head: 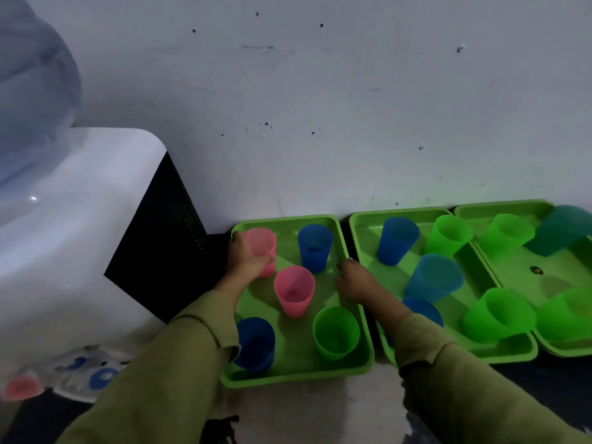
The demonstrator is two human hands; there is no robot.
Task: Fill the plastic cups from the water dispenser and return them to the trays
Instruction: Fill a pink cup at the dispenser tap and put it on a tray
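3 green trays [358,363] sitting side by side w/ cups: 5 on left one (2 pink, 2 blue, 1 green). Left hand [245,259] is gripping back pink cup [264,243]; right hand [354,280] is resting curled on tray rim, holding nothing. Dispenser [64,219] at left.

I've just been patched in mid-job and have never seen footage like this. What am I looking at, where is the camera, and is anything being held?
There is no machine: these are a person's bare hands, filmed by a wide-angle camera on their head looking down. The left hand is wrapped around a pink cup at the far left corner of the nearest green tray. The right hand rests on that tray's right rim, holding no cup. The tray also carries another pink cup, two blue ones and a green one. More trays of cups lie to the right. The white water dispenser stands on the left.
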